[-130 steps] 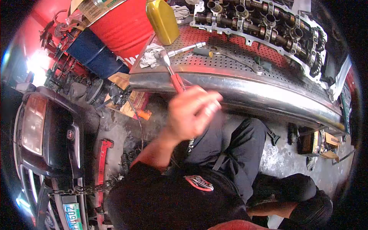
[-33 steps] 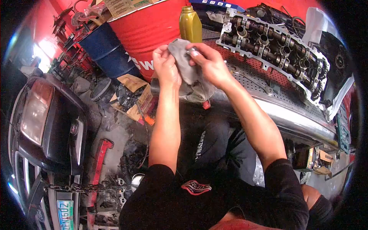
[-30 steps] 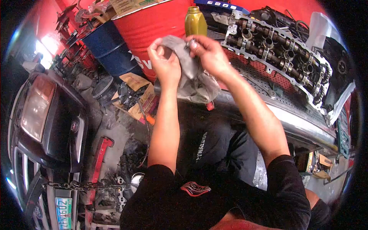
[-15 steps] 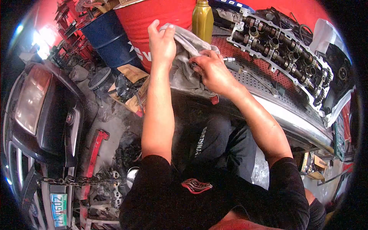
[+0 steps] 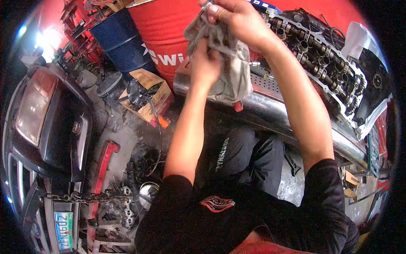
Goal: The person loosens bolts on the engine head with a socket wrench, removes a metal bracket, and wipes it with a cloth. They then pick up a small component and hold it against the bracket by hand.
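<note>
Both the right hand point(image 5: 237, 19) and the left hand point(image 5: 206, 63) are gripping one crumpled grey cloth rag point(image 5: 230, 72), held high over the far red perforated metal desk point(image 5: 264, 84). Right is pinching its top around a small shiny metal part point(image 5: 207, 5); left is clenching lower folds. Wiping probably goes best with that part pinned firmly. Grey camshaft-fitted cylinder head point(image 5: 321, 55) is lying right, big red steel drum point(image 5: 169, 25) standing left, neither crowding the hands

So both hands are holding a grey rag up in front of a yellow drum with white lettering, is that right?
Not quite: the drum with white lettering is red, not yellow. The head view shows it behind the grey rag, which the left hand and right hand both hold up.
</note>
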`<state>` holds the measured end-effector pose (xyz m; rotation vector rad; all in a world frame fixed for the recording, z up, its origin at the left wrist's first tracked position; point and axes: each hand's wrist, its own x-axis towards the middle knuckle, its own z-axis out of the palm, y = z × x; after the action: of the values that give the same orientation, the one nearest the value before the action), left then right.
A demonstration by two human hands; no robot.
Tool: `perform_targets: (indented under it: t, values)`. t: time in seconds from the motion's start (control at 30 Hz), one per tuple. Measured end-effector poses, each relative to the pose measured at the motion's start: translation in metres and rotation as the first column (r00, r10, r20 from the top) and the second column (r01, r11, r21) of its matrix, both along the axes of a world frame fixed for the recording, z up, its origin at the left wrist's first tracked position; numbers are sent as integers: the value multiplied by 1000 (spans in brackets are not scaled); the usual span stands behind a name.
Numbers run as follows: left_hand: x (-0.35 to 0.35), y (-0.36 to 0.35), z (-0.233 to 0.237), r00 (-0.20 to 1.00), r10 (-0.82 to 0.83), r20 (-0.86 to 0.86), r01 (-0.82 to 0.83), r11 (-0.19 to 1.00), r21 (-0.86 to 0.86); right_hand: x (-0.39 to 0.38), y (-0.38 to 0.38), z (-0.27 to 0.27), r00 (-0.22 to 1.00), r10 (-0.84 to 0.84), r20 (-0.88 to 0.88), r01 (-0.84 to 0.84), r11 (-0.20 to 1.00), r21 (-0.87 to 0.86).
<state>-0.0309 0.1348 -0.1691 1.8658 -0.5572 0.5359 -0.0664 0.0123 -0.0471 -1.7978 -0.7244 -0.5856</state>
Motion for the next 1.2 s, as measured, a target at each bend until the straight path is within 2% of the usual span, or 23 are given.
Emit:
perform_targets:
  t: [0.07, 0.1, 0.13, 0.17, 0.2, 0.23, 0.27, 0.33, 0.43, 0.5, 0.53, 0.6, 0.67, 0.73, 0.77, 0.83, 0.87, 0.93, 0.97, 1.03, 1.1, 1.17, 1.2]
  values:
    - [49, -17, -22, 819, 129, 559, -92, 991, -94, -22, 8, -2, 996, 72, -60, -82, 980, -180]
    - [56, -16, -17, 857, -143, 496, 246, 958, -149, -28, 9, -9, 983, 150, -109, -173, 955, -241]
    - [54, -10, -14, 666, -656, 356, 738, 510, -441, -35, 10, -15, 964, 181, -196, -225, 946, -233]
    - [46, -2, -10, 360, -846, 392, 809, 75, -582, -40, 10, -19, 935, 214, -282, -280, 935, -219]
    - [38, 5, -5, 215, -877, 430, 796, -98, -597, -42, 4, -19, 941, 180, -287, -240, 952, -189]
    - [30, 10, 1, 237, -902, 361, 787, -40, -616, -27, -9, -29, 962, 186, -199, -210, 971, -111]
    - [19, 15, 15, 353, -901, 253, 811, 160, -562, -16, -16, -36, 960, 194, -201, -161, 972, 171]
    - [14, 17, 20, 563, -817, 126, 786, 482, -387, -11, -25, -43, 932, 288, -222, -107, 800, 590]
    - [82, -9, -39, 802, -530, 276, 521, 847, 111, 13, -32, -72, 853, 365, -374, -116, 830, 546]
    - [75, -15, -41, 853, -439, 282, 404, 898, 176, 13, -27, -78, 872, 298, -388, -54, 847, 529]
    - [46, -10, -29, 868, -454, 199, 445, 891, 92, 16, -29, -80, 882, 274, -382, -52, 865, 499]
    - [26, 1, -27, 866, -233, 442, 88, 942, 324, 11, -22, -79, 882, 201, -427, 25, 883, 469]
    - [30, -8, -30, 866, -465, 182, 490, 862, -130, 13, -21, -82, 913, 101, -395, 59, 925, 374]
    - [20, 0, -19, 879, -279, 386, 196, 951, 241, 13, -20, -85, 919, 3, -394, 105, 962, 251]
    - [20, 1, -19, 858, -219, 465, 67, 945, 321, 19, -23, -90, 970, -188, -155, 178, 981, -77]
    - [20, 1, -16, 766, -133, 629, -208, 875, 438, 25, -21, -96, 936, -161, -312, 156, 987, -41]
    - [12, 2, -7, 731, -118, 673, -285, 842, 458, 27, -24, -95, 946, -151, -286, 121, 985, -120]
    - [22, -1, -19, 802, -116, 586, -222, 853, 473, 27, -30, -96, 961, -122, -249, 49, 959, -280]
    - [21, -1, -17, 834, -113, 540, -193, 858, 476, 26, -21, -99, 957, -189, -218, 141, 966, -217]
    - [28, -3, -33, 884, -6, 467, -128, 958, 256, 21, 3, -112, 930, -325, -173, 316, 945, -81]
    - [29, -8, -44, 935, 20, 355, -23, 1000, 6, 23, 5, -113, 937, -265, -228, 296, 949, 110]
    - [32, -19, -54, 973, -50, 227, 113, 954, -278, 25, 18, -114, 917, -196, -346, 322, 877, 355]
    - [32, -25, -60, 977, -137, 166, 195, 888, -417, 34, 19, -129, 868, -322, -379, 402, 903, 153]
